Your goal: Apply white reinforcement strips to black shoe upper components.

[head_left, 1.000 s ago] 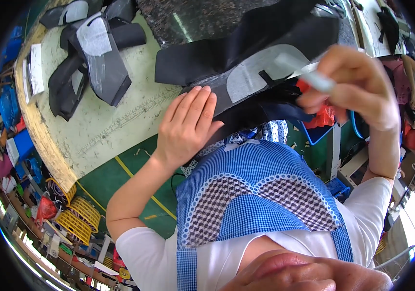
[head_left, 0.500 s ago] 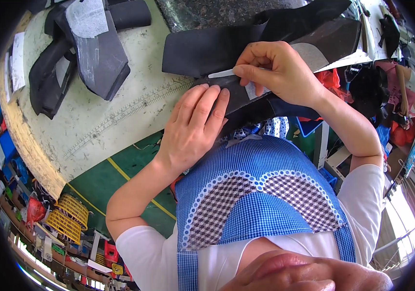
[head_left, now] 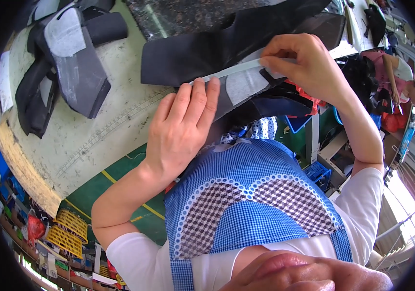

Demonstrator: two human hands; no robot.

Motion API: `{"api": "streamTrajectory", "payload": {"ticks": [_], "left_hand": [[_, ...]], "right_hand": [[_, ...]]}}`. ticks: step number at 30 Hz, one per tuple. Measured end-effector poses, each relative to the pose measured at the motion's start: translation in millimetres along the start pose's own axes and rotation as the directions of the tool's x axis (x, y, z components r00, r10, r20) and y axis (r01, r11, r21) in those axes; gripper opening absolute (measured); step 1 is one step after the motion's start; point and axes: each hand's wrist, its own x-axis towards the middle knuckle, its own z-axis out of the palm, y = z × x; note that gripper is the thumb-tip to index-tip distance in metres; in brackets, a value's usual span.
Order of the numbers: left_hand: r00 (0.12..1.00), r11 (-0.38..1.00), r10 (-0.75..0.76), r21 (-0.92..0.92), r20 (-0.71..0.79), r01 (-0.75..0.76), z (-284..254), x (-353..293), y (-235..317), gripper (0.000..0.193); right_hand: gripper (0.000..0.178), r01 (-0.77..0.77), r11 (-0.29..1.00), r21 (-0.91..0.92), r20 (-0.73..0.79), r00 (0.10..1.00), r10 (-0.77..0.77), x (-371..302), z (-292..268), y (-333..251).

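Note:
A narrow pale strip [head_left: 239, 68] lies along the seam of a black leather-like piece [head_left: 183, 58], straight between my two hands. The fingers of my left hand [head_left: 181, 123] are stretched out, their tips pressing down the strip's left end against the black material. With thumb and fingers closed in a pinch, my right hand [head_left: 304, 60] holds the strip farther right. Below the strip, a light grey patch [head_left: 247, 87] shows on the piece, whose lower part hangs over the table's near edge.
Several similar black pieces [head_left: 79, 72] with grey patches lie on the table's left. A ruler scale [head_left: 105, 126] marks the pale tabletop [head_left: 47, 150]. Behind is a dark stone slab [head_left: 173, 17]. Yellow baskets [head_left: 67, 233] stand lower left; another person [head_left: 396, 77] is at far right.
My right hand has moved right and slightly up, drawing the strip out longer across the piece. The left hand has shifted a little left, its fingertips now on the strip.

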Motion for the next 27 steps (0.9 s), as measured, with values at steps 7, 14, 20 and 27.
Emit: {"api": "streamTrajectory", "payload": {"ticks": [7,14,20,27], "left_hand": [[0.980,0.991,0.018,0.130,0.199,-0.044,-23,51,29,0.080],[0.939,0.945,0.057,0.284,0.339,-0.160,1,81,57,0.057],[0.912,0.879,0.172,0.360,0.372,-0.312,-4,109,44,0.044],[0.894,0.853,0.190,0.383,0.407,-0.355,-6,110,44,0.043]], "right_hand": [[0.025,0.114,0.897,-0.426,-0.025,0.990,-0.137,15,6,6],[0.025,0.270,0.892,-0.362,-0.156,0.926,-0.343,9,-29,47],[0.022,0.144,0.840,-0.524,-0.183,0.944,-0.276,6,-17,60],[0.017,0.334,0.939,0.084,-0.257,0.918,-0.303,-14,-18,86]]}}
